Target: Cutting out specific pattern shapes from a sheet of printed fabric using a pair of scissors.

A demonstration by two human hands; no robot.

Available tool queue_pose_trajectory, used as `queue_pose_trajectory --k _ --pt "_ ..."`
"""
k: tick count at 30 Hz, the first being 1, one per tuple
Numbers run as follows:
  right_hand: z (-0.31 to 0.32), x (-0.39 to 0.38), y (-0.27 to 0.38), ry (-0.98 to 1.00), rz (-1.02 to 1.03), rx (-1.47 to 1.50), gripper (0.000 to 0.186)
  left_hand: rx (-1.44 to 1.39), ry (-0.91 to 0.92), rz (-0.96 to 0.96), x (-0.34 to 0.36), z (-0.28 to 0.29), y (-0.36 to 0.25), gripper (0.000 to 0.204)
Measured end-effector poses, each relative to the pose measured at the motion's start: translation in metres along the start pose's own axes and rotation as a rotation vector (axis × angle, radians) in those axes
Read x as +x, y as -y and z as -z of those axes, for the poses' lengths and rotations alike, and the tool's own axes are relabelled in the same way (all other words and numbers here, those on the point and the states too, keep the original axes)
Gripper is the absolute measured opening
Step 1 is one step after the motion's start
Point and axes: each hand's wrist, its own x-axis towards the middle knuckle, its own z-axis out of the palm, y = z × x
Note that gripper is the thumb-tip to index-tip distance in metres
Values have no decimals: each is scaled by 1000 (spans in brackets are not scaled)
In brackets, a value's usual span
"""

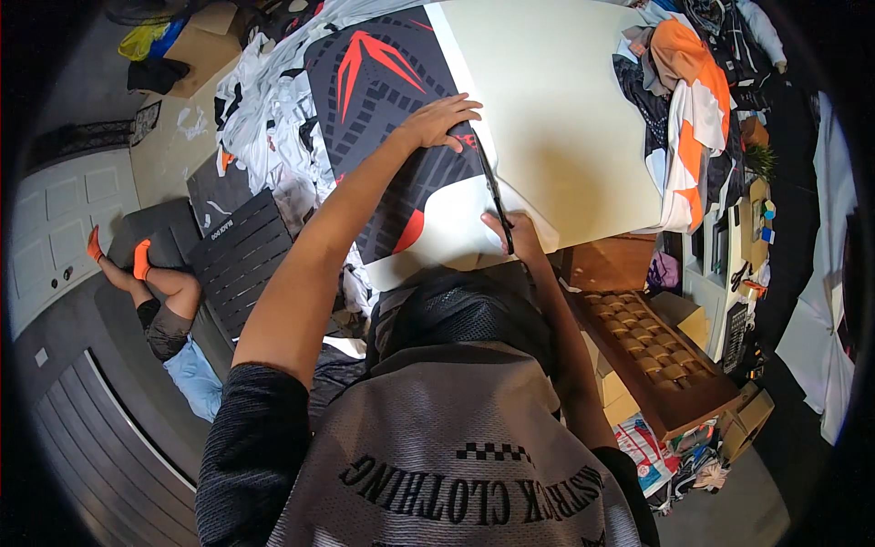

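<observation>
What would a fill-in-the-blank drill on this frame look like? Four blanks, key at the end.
1. The right hand holds a pair of black ____.
2. The left hand rests on a dark printed fabric panel whose brightest shapes are coloured ____.
3. In the fabric pile at the table's right side, white cloth lies with vivid ____ cloth.
4. The spiky green plant is on the picture's ____ side (left or right).

Missing words: scissors; red; orange; right.

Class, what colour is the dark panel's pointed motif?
The pointed printed motif is red, clearest in head view.
</observation>
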Motion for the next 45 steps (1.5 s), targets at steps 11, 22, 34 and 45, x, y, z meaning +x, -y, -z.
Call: queue_pose_trajectory --k 11,22,34,45 --pt "2 -1 4 17 22 -34 53 -4 -10 -5 -1 -1 2 81" --pt "-2 -4 2 -54 169 -179 55 28 -8 -18 -2 -3 2 84" --pt "17 -36 -11 -322 89 -152 46 147 -366 382 -24 -19 -67 61" --pt "74 11 -8 26 -10 -476 40 205 -543 500 -46 -61 -101 43"
